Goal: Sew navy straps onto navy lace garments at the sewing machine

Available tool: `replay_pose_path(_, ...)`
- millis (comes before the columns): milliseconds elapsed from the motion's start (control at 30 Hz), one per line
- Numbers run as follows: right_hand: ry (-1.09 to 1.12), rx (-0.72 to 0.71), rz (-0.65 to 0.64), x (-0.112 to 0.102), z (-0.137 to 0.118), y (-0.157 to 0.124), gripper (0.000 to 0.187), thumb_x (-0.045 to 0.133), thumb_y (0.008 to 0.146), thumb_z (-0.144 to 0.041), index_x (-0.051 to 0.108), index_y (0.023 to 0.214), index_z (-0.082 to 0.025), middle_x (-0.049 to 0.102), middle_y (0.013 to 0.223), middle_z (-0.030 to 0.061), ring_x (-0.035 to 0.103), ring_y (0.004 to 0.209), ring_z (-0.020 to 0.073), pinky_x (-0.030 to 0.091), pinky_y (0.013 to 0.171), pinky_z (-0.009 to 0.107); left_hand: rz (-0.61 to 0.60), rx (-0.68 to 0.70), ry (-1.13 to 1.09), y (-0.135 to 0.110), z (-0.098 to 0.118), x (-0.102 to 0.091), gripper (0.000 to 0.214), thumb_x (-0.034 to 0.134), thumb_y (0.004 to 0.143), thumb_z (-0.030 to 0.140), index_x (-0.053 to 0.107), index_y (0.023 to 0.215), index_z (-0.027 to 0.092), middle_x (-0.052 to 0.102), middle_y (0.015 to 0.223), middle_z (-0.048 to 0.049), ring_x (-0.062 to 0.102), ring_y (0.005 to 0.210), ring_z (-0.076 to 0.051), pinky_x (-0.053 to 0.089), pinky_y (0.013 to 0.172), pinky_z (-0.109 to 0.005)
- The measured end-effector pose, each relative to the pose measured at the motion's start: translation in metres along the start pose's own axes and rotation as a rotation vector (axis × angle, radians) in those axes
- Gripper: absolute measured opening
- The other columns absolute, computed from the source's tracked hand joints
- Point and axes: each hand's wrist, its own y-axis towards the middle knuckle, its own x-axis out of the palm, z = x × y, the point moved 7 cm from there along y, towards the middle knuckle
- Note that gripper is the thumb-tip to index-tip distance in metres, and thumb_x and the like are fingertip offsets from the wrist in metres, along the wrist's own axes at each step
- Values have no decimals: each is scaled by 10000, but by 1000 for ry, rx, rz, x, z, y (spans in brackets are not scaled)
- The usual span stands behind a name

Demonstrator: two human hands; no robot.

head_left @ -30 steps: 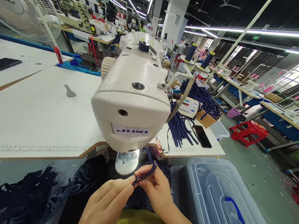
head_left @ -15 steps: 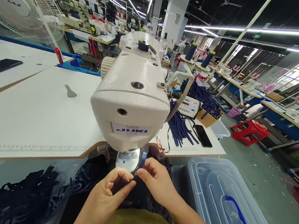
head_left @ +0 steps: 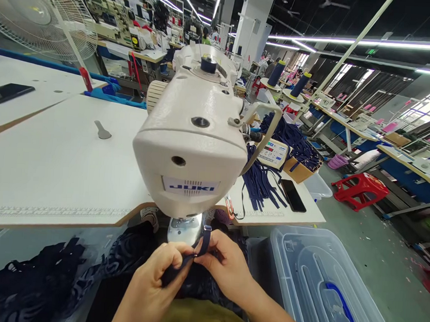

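Just below the head of the white sewing machine (head_left: 190, 145), my two hands meet fingertip to fingertip. My left hand (head_left: 161, 269) pinches dark navy fabric between thumb and forefinger. My right hand (head_left: 226, 266) is closed on a navy strap (head_left: 205, 240), which curves up in a loop beside the metal sewing bed (head_left: 184, 229). A small shiny ring or slider shows at the top of the strap, and another glint lies between my fingertips. Much of the fabric is hidden behind my fingers.
Navy straps (head_left: 259, 188) lie on the table right of the machine, by a phone (head_left: 293, 195) and orange-handled snips (head_left: 229, 206). A lidded plastic bin (head_left: 324, 279) stands at my right. Dark garments (head_left: 36, 281) fill a container at lower left.
The strap now bows out in a clearer loop above my right fingers, its metal piece in sight. My right hand has shifted slightly, and both hands remain together.
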Motion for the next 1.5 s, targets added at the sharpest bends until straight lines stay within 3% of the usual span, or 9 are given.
replay_pose_path(200,-50,-185,16,1,-9,-6,37,609,880,-216,622,856,-241,640,865,-7,591,824,135,456,758,250,29,165,142,-4,16,-5,258,578,833,269,378,677,223,683,963,10,644,782,-73,498,691,-135)
replay_pose_path(633,-85,-308,55,-1,-13,-11,94,582,890,-175,604,847,-256,680,869,2,608,794,142,472,740,282,78,439,329,-10,31,-3,208,509,827,126,403,680,227,702,919,16,668,837,-82,514,745,-141)
replay_pose_path(900,-101,-156,21,3,-4,-9,26,576,889,-241,600,889,-231,630,852,15,585,786,145,468,723,263,35,258,247,-9,19,1,209,541,854,247,426,682,221,660,809,39,626,688,-62,484,622,-119)
replay_pose_path(1067,-124,-64,42,6,3,7,72,585,873,-229,611,937,-212,624,856,3,564,754,129,445,697,235,99,104,384,-9,-1,-8,178,574,841,403,548,907,240,608,677,87,508,434,-46,415,402,-123)
replay_pose_path(1133,-177,-42,90,5,7,14,77,583,868,-217,613,939,-211,623,858,2,558,764,133,436,707,242,246,228,485,-10,5,-21,285,578,842,415,569,1038,207,651,860,6,599,593,-85,486,511,-156)
replay_pose_path(1233,-230,-22,136,7,11,21,82,580,859,-194,612,933,-212,615,851,1,552,780,141,428,718,255,384,588,690,-18,26,-27,379,671,792,272,593,1142,150,635,1072,-99,613,967,-175,489,868,-267)
replay_pose_path(1333,-201,-22,159,9,14,21,82,568,853,-178,599,923,-209,606,863,6,547,806,147,433,745,266,174,837,814,-20,33,-8,397,664,786,154,597,1177,147,674,1116,-71,608,1054,-166,353,1051,-306)
replay_pose_path(1400,-139,-5,174,9,18,22,82,560,849,-180,588,922,-206,599,866,8,539,810,147,440,758,269,86,854,829,-16,30,-1,369,605,836,184,581,1202,143,683,1136,-57,613,1078,-158,311,1073,-303)
replay_pose_path(1500,4,50,180,10,26,27,115,577,816,-195,559,930,-204,563,882,5,522,792,135,452,739,249,105,812,840,-10,21,0,393,565,859,203,543,1251,195,697,1118,-22,636,1046,-138,338,1010,-276)
